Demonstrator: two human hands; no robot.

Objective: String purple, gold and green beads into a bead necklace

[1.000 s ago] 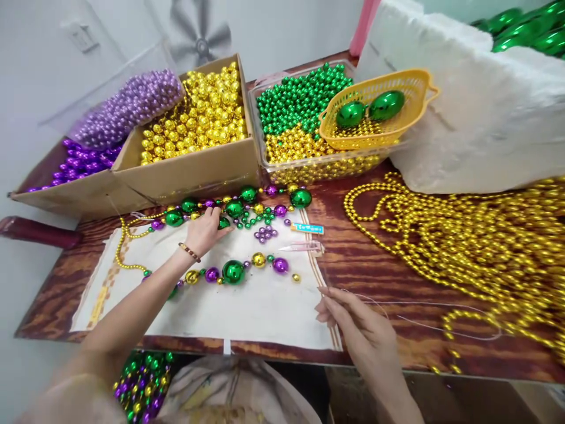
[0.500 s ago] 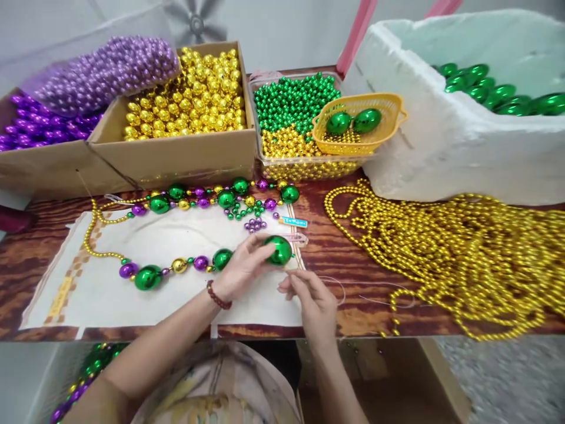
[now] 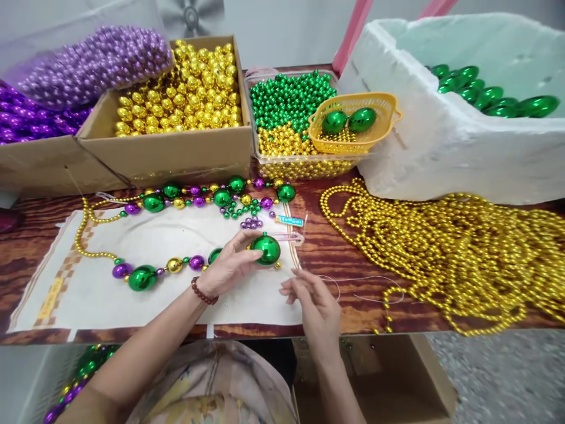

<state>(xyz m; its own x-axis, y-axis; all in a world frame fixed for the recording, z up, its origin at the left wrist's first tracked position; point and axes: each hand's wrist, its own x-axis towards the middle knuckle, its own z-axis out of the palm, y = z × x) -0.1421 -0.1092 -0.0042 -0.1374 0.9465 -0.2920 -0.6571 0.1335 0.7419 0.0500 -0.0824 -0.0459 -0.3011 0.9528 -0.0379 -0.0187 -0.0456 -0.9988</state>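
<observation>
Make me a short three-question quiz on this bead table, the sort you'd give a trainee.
1. True or false: the left hand holds a large green bead.
2. How many green balls sit in the yellow basket?
3. Multiple choice: what lies heaped on the table at the person's right?
A) loose purple beads
B) gold bead strings
C) a white cloth

Key: 1. True. 2. Two. 3. B.

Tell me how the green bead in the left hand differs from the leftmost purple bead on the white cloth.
The green bead looks larger than the purple bead. The green bead is held in the left hand; the purple bead lies on the white cloth. Both are shiny and rounded.
</observation>
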